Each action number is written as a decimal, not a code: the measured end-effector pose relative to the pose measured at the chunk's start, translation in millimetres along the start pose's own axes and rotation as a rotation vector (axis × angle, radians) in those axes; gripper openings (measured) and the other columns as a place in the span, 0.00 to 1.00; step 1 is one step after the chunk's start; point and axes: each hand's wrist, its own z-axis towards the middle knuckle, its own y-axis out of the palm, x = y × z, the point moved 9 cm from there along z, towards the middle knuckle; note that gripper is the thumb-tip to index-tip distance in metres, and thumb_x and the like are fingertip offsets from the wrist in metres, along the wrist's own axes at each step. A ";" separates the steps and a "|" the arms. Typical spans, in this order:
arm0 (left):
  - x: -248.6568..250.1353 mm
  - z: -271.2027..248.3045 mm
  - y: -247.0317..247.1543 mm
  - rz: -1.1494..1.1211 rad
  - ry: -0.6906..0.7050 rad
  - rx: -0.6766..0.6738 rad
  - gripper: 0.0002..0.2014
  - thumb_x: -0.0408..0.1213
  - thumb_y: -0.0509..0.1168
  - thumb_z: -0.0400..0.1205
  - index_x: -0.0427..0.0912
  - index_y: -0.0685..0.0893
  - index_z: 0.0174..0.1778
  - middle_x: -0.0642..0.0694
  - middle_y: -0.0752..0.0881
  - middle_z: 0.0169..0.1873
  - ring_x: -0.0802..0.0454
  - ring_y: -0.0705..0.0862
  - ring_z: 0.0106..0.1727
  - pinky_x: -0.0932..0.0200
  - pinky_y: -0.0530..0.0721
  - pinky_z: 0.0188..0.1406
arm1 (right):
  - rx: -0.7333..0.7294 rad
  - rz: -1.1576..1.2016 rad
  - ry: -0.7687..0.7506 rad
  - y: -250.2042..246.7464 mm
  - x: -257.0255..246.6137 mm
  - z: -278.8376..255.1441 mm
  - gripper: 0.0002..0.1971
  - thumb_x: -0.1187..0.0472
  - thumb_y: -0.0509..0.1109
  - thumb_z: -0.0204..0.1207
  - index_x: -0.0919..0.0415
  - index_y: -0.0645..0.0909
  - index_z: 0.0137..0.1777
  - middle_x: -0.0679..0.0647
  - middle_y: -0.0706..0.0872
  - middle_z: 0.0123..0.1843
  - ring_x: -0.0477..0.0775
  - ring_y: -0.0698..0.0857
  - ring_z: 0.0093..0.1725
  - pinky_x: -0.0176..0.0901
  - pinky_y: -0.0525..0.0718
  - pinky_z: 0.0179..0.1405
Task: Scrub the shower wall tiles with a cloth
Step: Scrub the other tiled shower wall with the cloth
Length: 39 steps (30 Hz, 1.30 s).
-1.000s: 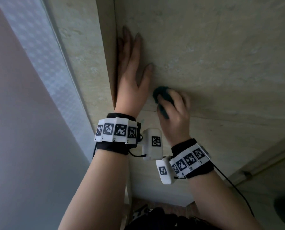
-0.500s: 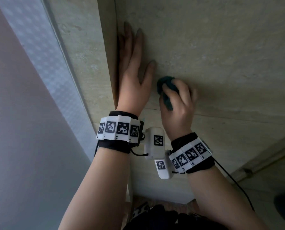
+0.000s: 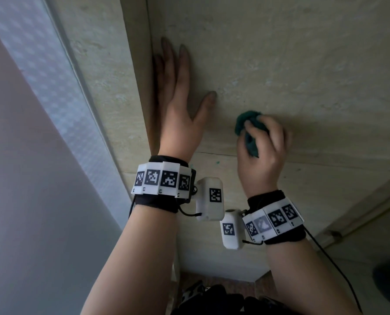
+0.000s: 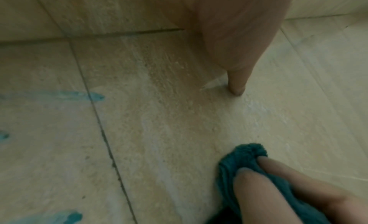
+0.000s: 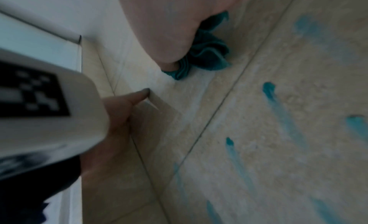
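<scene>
The person's left hand lies flat against the beige wall tiles, fingers straight and together, pointing up along the inner corner where two tiled faces meet. The thumb is spread out to the side, its tip touching the tile. From the left wrist view that thumb tip presses the stone-patterned surface, apart from the cloth.

The right hand sits just to the right of the left, a little lower, fingers curled around a bunched teal cloth. The cloth is pressed against the wall, just above a horizontal grout line, and bulges out past the thumb and forefinger on the upper left of the hand. The left wrist view shows two fingers pushing into the crumpled cloth against the tile. From the right wrist view the cloth shows in folds under the heel of the hand, touching the wall.

Teal streaks run down the lower tile, below the grout line, several of them side by side; more teal smears appear beyond a grout joint in the left wrist view.

Both wrists carry black bands with white marker blocks and small white camera housings. To the left of the corner runs a frosted patterned panel.
</scene>
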 end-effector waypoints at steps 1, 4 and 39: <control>-0.2 -0.2 0.4 -0.001 -0.007 0.003 0.37 0.43 0.66 0.84 0.33 0.54 0.83 0.30 0.49 0.83 0.39 0.44 0.84 0.54 0.41 0.82 | 0.009 0.003 0.015 0.2 0.4 -2.0 0.05 0.69 0.72 0.74 0.70 0.88 0.47 0.65 0.86 0.54 0.66 0.79 0.52 0.38 0.72 0.61; -0.6 -0.7 1.4 -0.004 -0.036 0.010 0.38 0.44 0.66 0.83 0.35 0.54 0.84 0.32 0.48 0.83 0.40 0.44 0.83 0.54 0.41 0.82 | -0.103 0.008 -0.020 18.0 0.6 -32.0 0.07 0.68 0.74 0.72 0.67 0.86 0.49 0.64 0.86 0.54 0.63 0.79 0.53 0.41 0.72 0.60; 49.4 -23.1 60.8 0.059 -0.005 0.071 0.44 0.49 0.70 0.80 0.24 0.56 0.80 0.24 0.54 0.80 0.29 0.48 0.82 0.47 0.44 0.82 | -0.191 -0.102 -0.010 -15.2 46.0 -51.5 0.03 0.66 0.70 0.69 0.62 0.81 0.41 0.60 0.80 0.52 0.61 0.78 0.44 0.47 0.74 0.46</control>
